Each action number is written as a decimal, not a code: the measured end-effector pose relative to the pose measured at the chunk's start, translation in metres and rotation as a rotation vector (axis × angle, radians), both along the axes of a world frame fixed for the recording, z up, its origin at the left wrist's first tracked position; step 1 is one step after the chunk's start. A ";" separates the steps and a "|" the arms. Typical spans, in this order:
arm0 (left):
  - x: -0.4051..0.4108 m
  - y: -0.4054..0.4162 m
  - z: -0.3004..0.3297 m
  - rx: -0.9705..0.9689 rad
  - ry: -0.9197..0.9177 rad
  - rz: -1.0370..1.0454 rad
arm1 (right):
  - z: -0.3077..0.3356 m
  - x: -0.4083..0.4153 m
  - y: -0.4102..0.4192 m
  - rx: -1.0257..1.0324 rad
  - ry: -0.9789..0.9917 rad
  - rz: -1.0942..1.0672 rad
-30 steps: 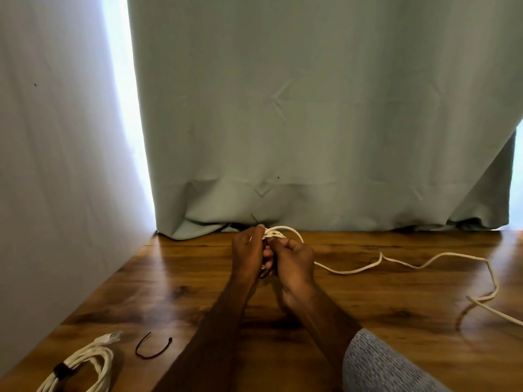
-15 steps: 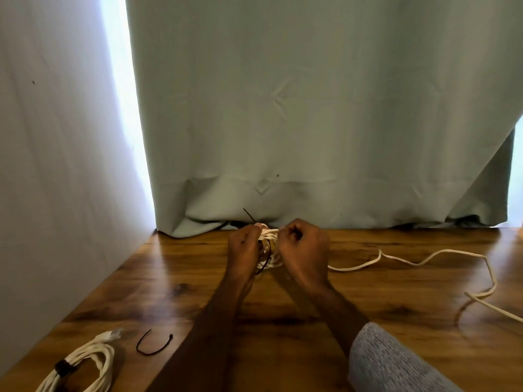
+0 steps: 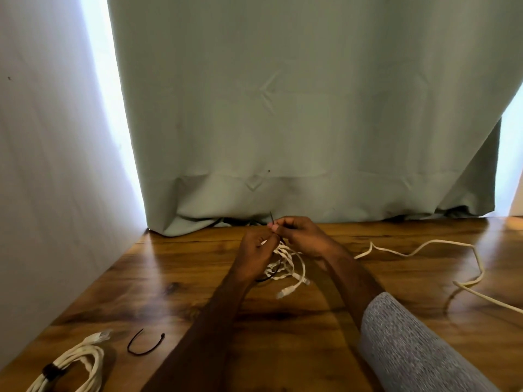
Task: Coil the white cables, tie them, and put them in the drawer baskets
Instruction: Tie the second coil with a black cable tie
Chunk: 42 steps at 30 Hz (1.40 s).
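Nearest me, at the lower left edge of the tabletop (image 3: 198, 281), lies a finished coil (image 3: 76, 366) of white cable, bound by a black tie and parked clear of the work area. Just beside it sits a spare black tie (image 3: 145, 345), curved and unused; I judge it is staged there for the next cable. My grey sleeve (image 3: 410, 346) crosses the lower right.

Further out, both hands meet over a loose bundle of white cable (image 3: 285, 264). The left hand (image 3: 254, 256) has its grip closed around the gathered loops, which hang below it with two connector ends trailing toward me. The right hand (image 3: 302, 236) pinches the tail of a thin black tie (image 3: 272, 219), whose tip sticks up past the fingers. I judge the loops are held bunched so the tie can be drawn tight around them. The tie does not yet look cinched.

To the right, an uncoiled white cable (image 3: 424, 246) snakes across the wood, well apart from the hands.

The surface is glossy, dark-grained wood. A pale green curtain (image 3: 311, 108) hangs at its far edge, with a white wall (image 3: 51, 151) to the left. No drawer baskets are in view.
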<state>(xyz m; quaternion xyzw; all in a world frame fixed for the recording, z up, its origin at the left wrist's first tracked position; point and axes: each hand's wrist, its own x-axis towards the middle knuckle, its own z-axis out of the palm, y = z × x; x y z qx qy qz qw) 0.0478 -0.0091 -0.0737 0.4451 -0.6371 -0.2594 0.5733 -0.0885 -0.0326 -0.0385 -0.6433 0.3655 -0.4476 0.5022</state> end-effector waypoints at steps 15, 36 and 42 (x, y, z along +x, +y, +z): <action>0.000 0.005 0.001 0.177 0.136 0.065 | 0.011 -0.013 -0.005 -0.326 -0.453 -0.474; 0.014 0.002 0.004 0.432 0.630 0.051 | -0.026 0.013 0.005 -1.477 0.807 -0.098; 0.017 -0.001 0.002 0.478 0.669 0.028 | -0.025 0.006 0.007 -1.131 0.486 -0.057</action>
